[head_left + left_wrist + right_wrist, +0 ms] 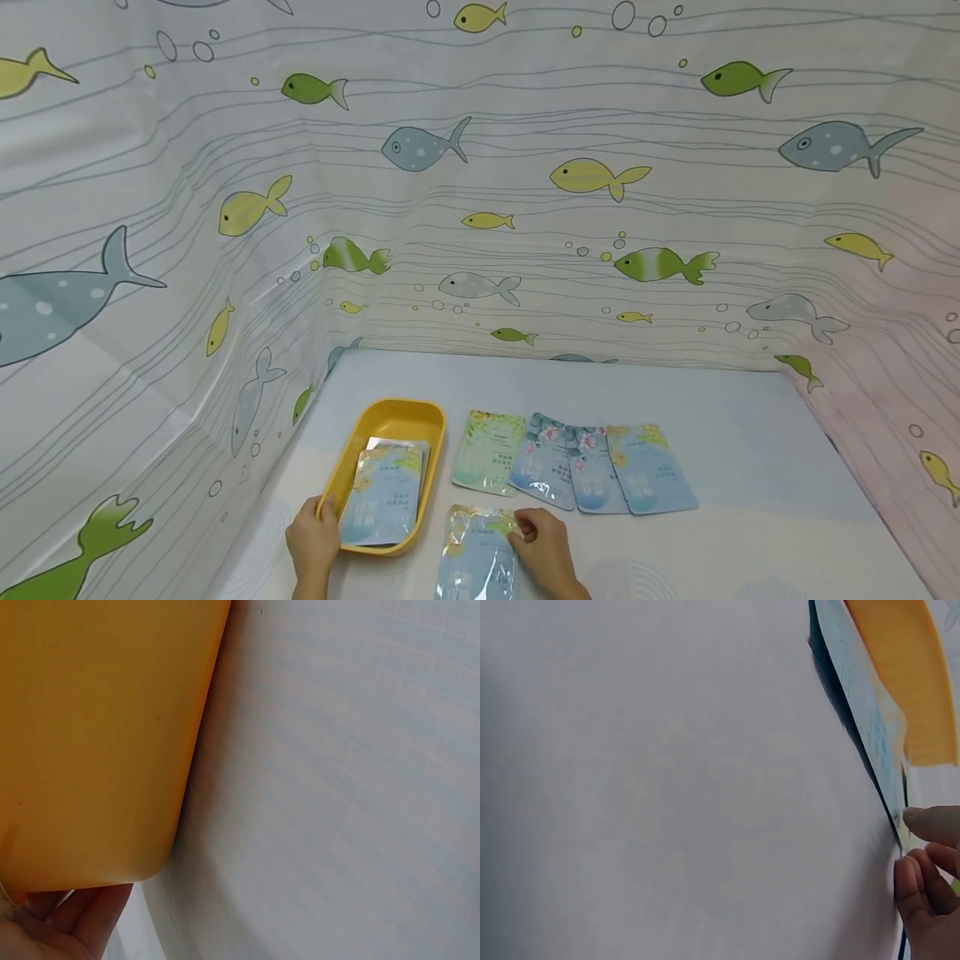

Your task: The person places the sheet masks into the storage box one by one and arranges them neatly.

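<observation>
My left hand (313,537) grips the near left rim of a yellow plastic tray (406,423). In the left wrist view, the fingers (94,919) curl at the end of the tray's wall. A light blue flat packet (386,496) lies on top of other packets inside the tray. To the right of the tray, my right hand (547,550) pinches the upper right edge of another light blue packet (477,554) with a yellow-green floral corner. In the right wrist view, this packet (866,712) stands tilted, held between thumb and fingers.
Behind the right hand, a green packet (489,450), a blue flowered packet (546,462), a second flowered packet (596,471) and a light blue packet (652,468) lie overlapping in a row on the pale table (765,467). A fish-patterned curtain (540,242) encloses the back and sides.
</observation>
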Available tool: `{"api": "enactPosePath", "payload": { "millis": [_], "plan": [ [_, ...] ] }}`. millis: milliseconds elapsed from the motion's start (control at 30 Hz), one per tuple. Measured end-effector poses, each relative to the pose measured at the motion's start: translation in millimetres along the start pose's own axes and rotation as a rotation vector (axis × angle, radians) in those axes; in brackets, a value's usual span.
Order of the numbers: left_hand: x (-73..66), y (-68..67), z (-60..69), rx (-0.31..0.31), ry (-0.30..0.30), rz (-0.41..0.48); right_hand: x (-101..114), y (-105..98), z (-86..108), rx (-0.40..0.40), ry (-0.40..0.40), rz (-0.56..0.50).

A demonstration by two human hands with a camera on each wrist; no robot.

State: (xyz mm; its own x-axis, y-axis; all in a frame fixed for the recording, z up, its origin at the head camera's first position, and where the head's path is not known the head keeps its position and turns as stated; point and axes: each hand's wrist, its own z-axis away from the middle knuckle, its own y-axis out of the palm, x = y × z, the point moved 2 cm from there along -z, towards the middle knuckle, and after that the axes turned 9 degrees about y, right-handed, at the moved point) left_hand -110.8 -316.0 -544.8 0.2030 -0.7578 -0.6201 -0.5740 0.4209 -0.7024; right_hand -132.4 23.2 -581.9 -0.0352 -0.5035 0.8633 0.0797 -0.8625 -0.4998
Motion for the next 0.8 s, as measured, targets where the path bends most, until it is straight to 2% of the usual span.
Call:
{"api": "enactPosePath", "payload": {
  "millis": [500, 667, 800],
  "plan": [
    [-2.5, -1.4, 0.4, -0.01, 0.003, -0.008, 7, -8, 3.6, 0.057, 0.21, 0.061],
    [-1.5, -1.4, -0.1, -0.024, 0.015, -0.007, 13, -4, 1.5, 0.087, 0.29, 0.132],
    [-0.1, 0.3, -0.5, -0.028, 0.017, -0.004, 21, -2, 2.5, 0.088, 0.315, 0.209]
  ]
}}
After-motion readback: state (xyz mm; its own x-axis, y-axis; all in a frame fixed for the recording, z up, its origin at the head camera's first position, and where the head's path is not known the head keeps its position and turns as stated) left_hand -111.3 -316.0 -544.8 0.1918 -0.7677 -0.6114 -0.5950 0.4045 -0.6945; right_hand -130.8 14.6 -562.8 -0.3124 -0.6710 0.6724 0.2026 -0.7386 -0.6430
